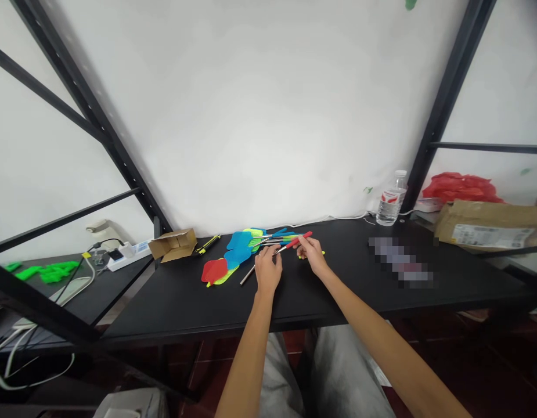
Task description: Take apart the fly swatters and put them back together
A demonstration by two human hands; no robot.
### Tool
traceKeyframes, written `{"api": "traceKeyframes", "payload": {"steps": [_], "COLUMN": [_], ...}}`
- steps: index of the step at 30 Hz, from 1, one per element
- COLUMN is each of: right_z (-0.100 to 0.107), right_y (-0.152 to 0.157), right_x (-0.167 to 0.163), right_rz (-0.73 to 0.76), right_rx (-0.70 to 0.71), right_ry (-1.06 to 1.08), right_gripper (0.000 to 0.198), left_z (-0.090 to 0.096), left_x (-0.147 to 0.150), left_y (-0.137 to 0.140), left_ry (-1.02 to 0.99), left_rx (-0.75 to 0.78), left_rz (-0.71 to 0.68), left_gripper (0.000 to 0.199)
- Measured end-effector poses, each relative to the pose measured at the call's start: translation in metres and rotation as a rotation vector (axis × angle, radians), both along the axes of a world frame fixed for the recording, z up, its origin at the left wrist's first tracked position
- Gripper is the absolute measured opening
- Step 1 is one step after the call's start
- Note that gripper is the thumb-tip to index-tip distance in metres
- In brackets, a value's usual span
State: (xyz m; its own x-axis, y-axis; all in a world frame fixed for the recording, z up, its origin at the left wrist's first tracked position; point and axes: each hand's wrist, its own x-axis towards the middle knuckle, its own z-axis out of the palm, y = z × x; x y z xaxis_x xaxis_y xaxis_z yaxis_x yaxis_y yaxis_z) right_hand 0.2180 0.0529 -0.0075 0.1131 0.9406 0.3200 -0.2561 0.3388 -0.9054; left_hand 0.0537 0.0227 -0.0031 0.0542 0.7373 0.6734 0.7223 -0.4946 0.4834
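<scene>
My right hand (312, 255) grips a red handle (299, 238) that has a thin metal rod running out of its left end. Closed around that rod are the fingers of my left hand (268, 268). Just left of it, a metal rod (247, 275) slants over the black table; where its upper end goes is hidden. Fly swatter heads lie beyond and to the left: a red one (215, 270), a blue one (238, 257) and several more in blue and yellow-green, overlapping, with metal rods and coloured handles reaching right. Something yellow-green shows partly beneath my right hand.
An open cardboard box (173, 245) and a yellow-black item (208, 244) stand left of the swatters. At right are a water bottle (390, 200), a blurred item (401, 261) and a larger carton (490, 227). Black shelf posts (446, 98) flank the table (172, 310).
</scene>
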Motion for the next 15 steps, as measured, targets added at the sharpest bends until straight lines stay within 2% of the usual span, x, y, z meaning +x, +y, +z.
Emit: {"api": "traceKeyframes", "payload": {"steps": [6, 15], "right_z": [0.0008, 0.0065], "right_y": [-0.0011, -0.0012], "right_x": [-0.0014, 0.0076], "right_rz": [0.029, -0.168], "right_rx": [-0.013, 0.017], "right_ry": [-0.018, 0.173], "right_gripper": [0.052, 0.041], "left_z": [0.0010, 0.0018], "left_x": [-0.0008, -0.0011], "left_y": [0.0000, -0.0007], "left_ry": [-0.023, -0.019], "left_rx": [-0.010, -0.006], "left_rz": [-0.031, -0.017], "left_gripper": [0.018, 0.017]}}
